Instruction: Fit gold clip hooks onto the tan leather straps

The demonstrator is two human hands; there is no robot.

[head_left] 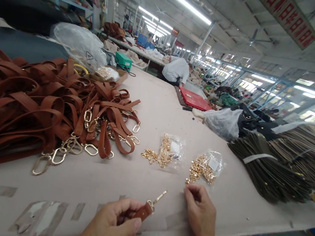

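I'm looking in on a factory workshop: heaped brown straps (19, 107), bagged gold fittings (203, 168) and bundled dark pieces (276, 173) on a long counter (150, 103), strip lights (191, 8) overhead, a red-lettered sign (287, 19), a person (176, 70) bent over beyond.

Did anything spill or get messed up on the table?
Maybe spilled: small gold pieces lie loose on the table, just left of a clear bag holding more. The big patch at the near left looks odd too, uneven and ragged.
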